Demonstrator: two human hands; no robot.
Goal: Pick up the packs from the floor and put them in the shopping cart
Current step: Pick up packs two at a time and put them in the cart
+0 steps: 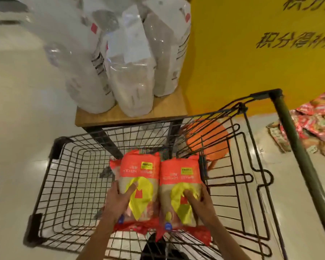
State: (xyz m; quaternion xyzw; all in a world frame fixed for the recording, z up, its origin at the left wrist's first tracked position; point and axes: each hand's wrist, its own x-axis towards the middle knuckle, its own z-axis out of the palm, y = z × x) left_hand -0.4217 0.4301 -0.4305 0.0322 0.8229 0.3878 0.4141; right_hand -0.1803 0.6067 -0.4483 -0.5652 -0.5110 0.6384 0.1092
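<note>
Two red, yellow and clear packs sit side by side over the black wire shopping cart (68, 177). My left hand (118, 201) grips the left pack (139, 173) along its left side, thumb on the yellow patch. My right hand (200, 203) grips the right pack (179, 177) on its right side, fingers pressed into the yellow area. Both packs are held inside the basket's outline, towards its right half. Whether they rest on the cart's bottom I cannot tell.
A low wooden table (167, 111) with tall white bags (133, 72) stands just beyond the cart. A yellow wall (251, 62) rises at the right. Several red packs (311, 126) lie on the floor at far right, beyond the cart's green handle bar (296, 139).
</note>
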